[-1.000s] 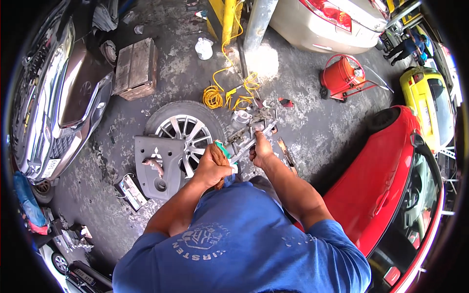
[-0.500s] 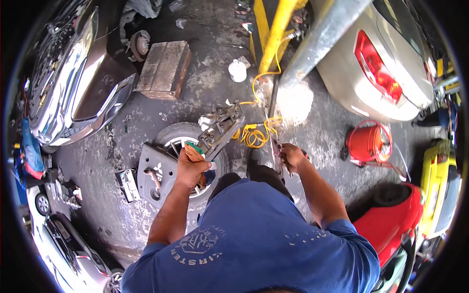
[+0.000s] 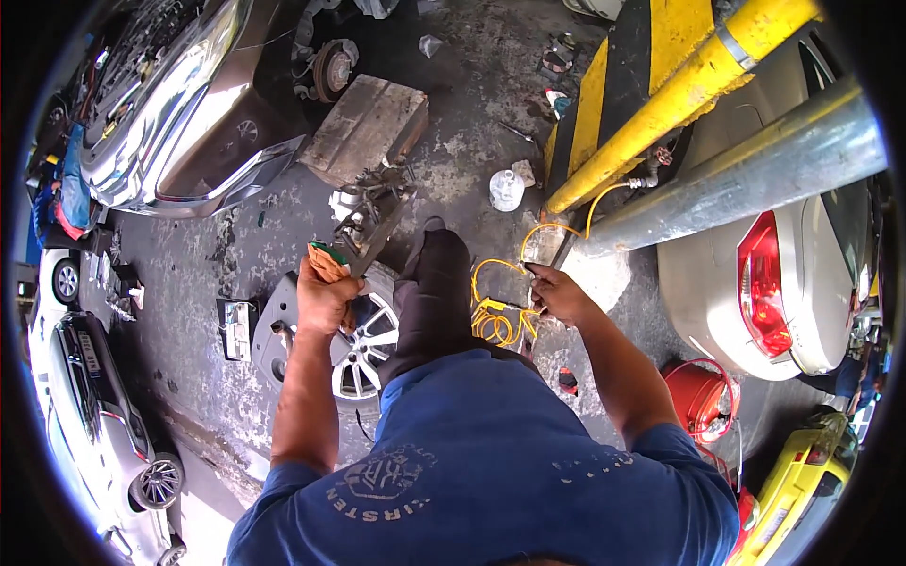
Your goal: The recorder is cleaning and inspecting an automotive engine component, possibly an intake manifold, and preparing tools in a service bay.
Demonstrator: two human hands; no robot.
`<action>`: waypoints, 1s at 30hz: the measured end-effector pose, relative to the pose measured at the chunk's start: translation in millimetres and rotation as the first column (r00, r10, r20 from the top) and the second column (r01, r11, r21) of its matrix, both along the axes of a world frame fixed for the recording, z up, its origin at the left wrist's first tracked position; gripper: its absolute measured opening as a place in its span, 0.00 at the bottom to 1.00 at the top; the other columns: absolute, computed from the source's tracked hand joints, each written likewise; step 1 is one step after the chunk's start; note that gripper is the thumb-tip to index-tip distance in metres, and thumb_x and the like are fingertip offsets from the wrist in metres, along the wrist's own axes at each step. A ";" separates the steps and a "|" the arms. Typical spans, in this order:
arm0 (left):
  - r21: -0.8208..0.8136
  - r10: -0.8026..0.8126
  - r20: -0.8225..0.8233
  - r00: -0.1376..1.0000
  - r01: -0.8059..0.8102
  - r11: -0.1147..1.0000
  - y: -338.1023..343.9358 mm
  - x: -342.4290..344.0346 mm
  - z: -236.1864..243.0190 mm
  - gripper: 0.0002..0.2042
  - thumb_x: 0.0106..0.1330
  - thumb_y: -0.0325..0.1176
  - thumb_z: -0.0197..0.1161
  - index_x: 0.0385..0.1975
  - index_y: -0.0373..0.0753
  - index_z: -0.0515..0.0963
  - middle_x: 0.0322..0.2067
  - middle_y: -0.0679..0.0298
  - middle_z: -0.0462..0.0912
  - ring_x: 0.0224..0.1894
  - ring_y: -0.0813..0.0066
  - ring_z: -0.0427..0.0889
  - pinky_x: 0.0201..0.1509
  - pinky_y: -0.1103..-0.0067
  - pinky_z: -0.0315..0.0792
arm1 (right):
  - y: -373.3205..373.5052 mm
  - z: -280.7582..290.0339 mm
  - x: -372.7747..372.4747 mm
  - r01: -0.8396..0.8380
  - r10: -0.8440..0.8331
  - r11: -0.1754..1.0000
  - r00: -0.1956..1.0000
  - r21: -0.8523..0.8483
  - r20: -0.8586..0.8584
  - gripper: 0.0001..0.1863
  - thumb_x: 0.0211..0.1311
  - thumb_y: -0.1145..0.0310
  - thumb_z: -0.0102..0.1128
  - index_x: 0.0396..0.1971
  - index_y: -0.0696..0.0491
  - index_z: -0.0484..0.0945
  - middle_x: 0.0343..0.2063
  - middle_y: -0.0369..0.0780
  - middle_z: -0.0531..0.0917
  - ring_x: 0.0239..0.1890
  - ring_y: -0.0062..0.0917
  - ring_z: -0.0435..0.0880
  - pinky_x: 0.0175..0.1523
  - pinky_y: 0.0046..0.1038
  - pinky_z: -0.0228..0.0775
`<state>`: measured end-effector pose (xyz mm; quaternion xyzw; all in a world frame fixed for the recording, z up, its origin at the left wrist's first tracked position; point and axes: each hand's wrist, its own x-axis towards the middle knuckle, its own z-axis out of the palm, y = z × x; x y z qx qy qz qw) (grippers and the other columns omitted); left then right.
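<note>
My left hand (image 3: 323, 304) is closed round an orange-brown cloth or glove with a green edge (image 3: 329, 260). A greasy metal car part with a long flat arm (image 3: 382, 226) juts up and away from that hand, seemingly held through the cloth. Below it lies a car wheel with a silver rim (image 3: 363, 358), partly hidden by my left forearm and leg. On the right, the fingers of my right hand (image 3: 559, 294) are wrapped round a long dark bar (image 3: 563, 249). Its lower part is hidden behind the hand.
A coiled yellow air hose (image 3: 495, 325) lies between my hands, near my leg. Ahead are a wooden box (image 3: 368, 127), a white plastic jug (image 3: 507, 191) and a yellow post (image 3: 679, 108). A beige car (image 3: 698, 283) and a red canister (image 3: 696, 396) stand to the right.
My left hand has moved left and forward with the cloth and metal part, off the wheel. My view has shifted left. My leg now shows stepped forward between the wheel and hose.
</note>
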<state>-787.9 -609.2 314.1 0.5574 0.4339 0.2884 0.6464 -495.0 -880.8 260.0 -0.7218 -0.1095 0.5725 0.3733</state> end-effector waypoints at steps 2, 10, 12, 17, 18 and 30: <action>0.011 -0.018 -0.056 0.998 0.019 1.000 37.7 23.5 -16.4 0.23 0.45 0.15 0.67 0.42 0.36 0.69 0.35 0.66 0.77 0.33 0.76 0.77 0.38 0.78 0.75 | 28.0 -24.2 19.2 -0.007 0.006 0.999 1.000 0.037 0.013 0.21 0.74 0.66 0.46 0.64 0.51 0.67 0.24 0.33 0.74 0.24 0.17 0.71 0.27 0.21 0.66; -0.095 -0.067 -0.239 0.969 0.046 0.994 242.6 152.3 -146.4 0.26 0.42 0.20 0.71 0.44 0.35 0.68 0.35 0.63 0.77 0.37 0.74 0.79 0.42 0.75 0.77 | 220.4 -121.7 108.2 0.203 -0.219 0.975 0.943 -0.088 -0.251 0.13 0.73 0.64 0.49 0.49 0.54 0.75 0.22 0.33 0.73 0.22 0.17 0.70 0.27 0.21 0.64; -0.078 -0.084 -0.349 0.933 0.061 0.995 297.3 176.6 -182.4 0.27 0.42 0.23 0.72 0.44 0.35 0.68 0.35 0.63 0.78 0.37 0.73 0.79 0.43 0.75 0.76 | 281.1 -141.6 124.9 0.127 -0.145 0.987 0.964 -0.093 -0.225 0.12 0.73 0.64 0.48 0.48 0.54 0.75 0.21 0.32 0.72 0.22 0.17 0.69 0.27 0.22 0.63; -0.039 -0.152 -0.607 0.780 0.162 0.986 404.9 243.6 -225.8 0.28 0.41 0.29 0.71 0.46 0.37 0.68 0.36 0.61 0.78 0.39 0.69 0.79 0.46 0.74 0.74 | 401.9 -217.8 151.0 -0.032 0.039 0.998 0.994 0.061 -0.104 0.11 0.74 0.64 0.46 0.44 0.54 0.75 0.20 0.32 0.70 0.22 0.16 0.69 0.28 0.25 0.64; -0.077 -0.176 -0.565 0.806 0.161 0.984 419.0 256.2 -223.1 0.29 0.41 0.29 0.71 0.47 0.37 0.68 0.37 0.61 0.78 0.39 0.69 0.78 0.46 0.74 0.74 | 428.8 -235.5 160.9 -0.004 0.014 0.999 0.981 0.053 -0.195 0.11 0.74 0.64 0.46 0.43 0.54 0.75 0.19 0.32 0.70 0.23 0.17 0.70 0.28 0.27 0.64; -0.092 -0.232 -0.722 0.652 0.243 0.966 496.2 282.5 -253.9 0.39 0.41 0.29 0.73 0.58 0.39 0.64 0.43 0.56 0.80 0.45 0.63 0.81 0.52 0.72 0.74 | 668.6 -320.0 192.3 -0.311 0.303 0.948 0.947 0.071 0.103 0.15 0.72 0.60 0.45 0.36 0.54 0.76 0.27 0.47 0.79 0.30 0.37 0.79 0.37 0.37 0.69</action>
